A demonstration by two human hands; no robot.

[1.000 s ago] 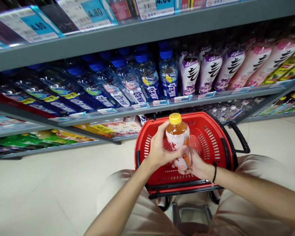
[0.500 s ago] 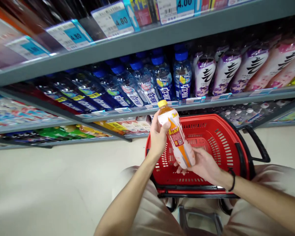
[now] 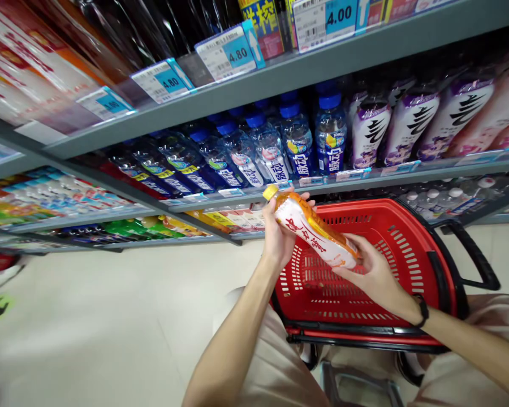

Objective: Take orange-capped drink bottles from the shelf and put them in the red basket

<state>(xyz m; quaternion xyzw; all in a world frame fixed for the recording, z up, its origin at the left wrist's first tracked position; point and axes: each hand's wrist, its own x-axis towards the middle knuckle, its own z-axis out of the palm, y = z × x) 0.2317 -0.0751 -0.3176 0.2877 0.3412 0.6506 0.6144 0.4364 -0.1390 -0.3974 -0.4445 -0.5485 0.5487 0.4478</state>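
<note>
1. Left hand (image 3: 277,237) is closed round the upper end of the bottle (image 3: 311,232), fingers wrapped behind it just below the yellow cap (image 3: 270,192); the right hand (image 3: 375,274), with a dark wristband (image 3: 422,311) behind it, is half curled under the base, with thumb and fingers cupping it
2. I see the bottle tilted, cap up to the left and base down to the right, held in the air over the red basket (image 3: 445,265) and not touching it; it holds orange drink up to the neck, the cap is on, and a white label with red characters faces me
3. I judge this two-ended grip sound: I would let the right palm bear the weight and the left only steer, turn slowly so the smooth wrap does not slide, and stay above the basket so a slip lands inside it
4. Just past the knees, the basket shows me its slotted red floor and walls, partly hidden behind the hands; its black handle (image 3: 470,254) hangs at the right
5. Farther off, a shelf carries blue-capped bottles (image 3: 297,141) of clear drink, with purple-and-white bottles (image 3: 407,127) beside them on the right; price tags (image 3: 229,51) above read 4.80 and 4.00
</note>
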